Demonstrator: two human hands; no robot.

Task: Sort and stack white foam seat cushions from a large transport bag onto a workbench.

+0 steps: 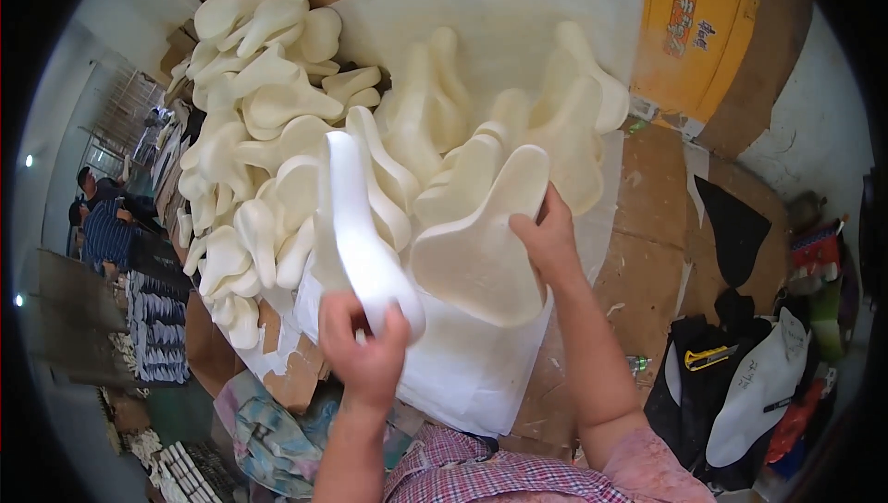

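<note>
A white bicycle saddle pad (pixel 356 226), seen nearly edge-on, is pinched at its near, wide end by my left hand (pixel 363 350). My right hand (pixel 546 237) grips the right edge of a cream bicycle saddle pad (pixel 481 253), thumb on its broad face and fingers behind. That pad tilts toward me, narrow end pointing away. Both are held over a white sheet (pixel 462 383). Just beyond my hands, several cream saddle pads (pixel 416 115) stand leaning together in rows. To the left rises a loose heap of similar pads (pixel 268 96).
Brown cardboard (pixel 647 198) covers the table at right, with a black triangular piece (pixel 733 226) on it. A yellow utility knife (pixel 710 357) and a white saddle-shaped template (pixel 758 392) lie at lower right. Crumpled cloth (pixel 277 434) sits lower left. Another person (pixel 106 221) is far left.
</note>
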